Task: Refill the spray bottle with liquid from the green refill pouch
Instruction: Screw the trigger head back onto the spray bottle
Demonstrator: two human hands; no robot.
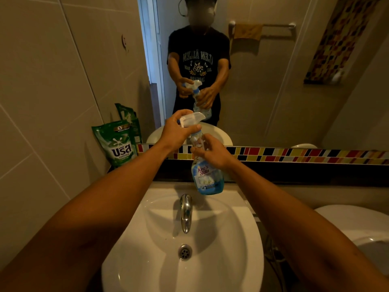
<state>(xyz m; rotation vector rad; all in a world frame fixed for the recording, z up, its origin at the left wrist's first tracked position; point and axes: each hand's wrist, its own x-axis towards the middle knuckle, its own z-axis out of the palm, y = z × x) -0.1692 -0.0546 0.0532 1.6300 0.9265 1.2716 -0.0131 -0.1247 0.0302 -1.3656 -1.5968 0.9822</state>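
While both arms reach forward over the white sink, the spray bottle is held upright in the air above the sink's back edge, just behind the chrome faucet. Left hand: fingers closed around the white trigger head at the top of the bottle. Right hand: fingers wrapped around the clear neck and upper body of the bottle, above its blue label. Blue liquid fills only the lowest part of the bottle. Green refill pouch: stands upright at the left end of the dark ledge behind the sink, leaning into the corner where the tiled wall meets the mirror, well apart from both hands. A strip of multicoloured mosaic tile runs along the mirror's lower edge. The mirror reflects the person holding the bottle in the same two-handed grip. White toilet: partly visible at the right edge, beside the sink.
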